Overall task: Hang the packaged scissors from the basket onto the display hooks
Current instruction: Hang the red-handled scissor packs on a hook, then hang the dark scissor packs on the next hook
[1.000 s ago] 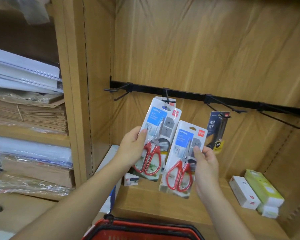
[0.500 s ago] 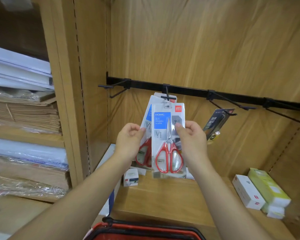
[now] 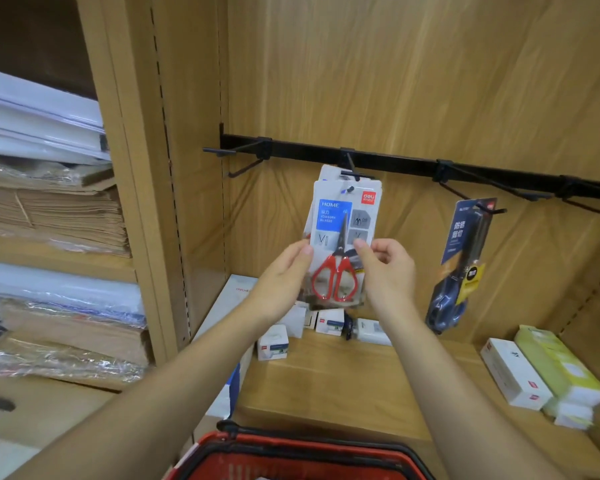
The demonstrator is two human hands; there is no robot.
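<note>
The left hand (image 3: 284, 275) and right hand (image 3: 390, 271) each pinch a side edge of the pack (image 3: 345, 216) between thumb and fingers, holding it square so its hole meets the hook (image 3: 355, 174) (a rear pack (image 3: 328, 173) already hangs there). The basket (image 3: 243, 445) sits below.

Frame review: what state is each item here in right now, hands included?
front scissors pack: upright, hang hole at the tip of the middle hook, pinched by both hands.
rear scissors pack: hanging on that hook, behind.
blue scissors pack: hanging, tilted.
leftmost hook: bare.
left hand: pinching pack's left edge.
right hand: pinching right edge.
basket: contents out of view.
</note>
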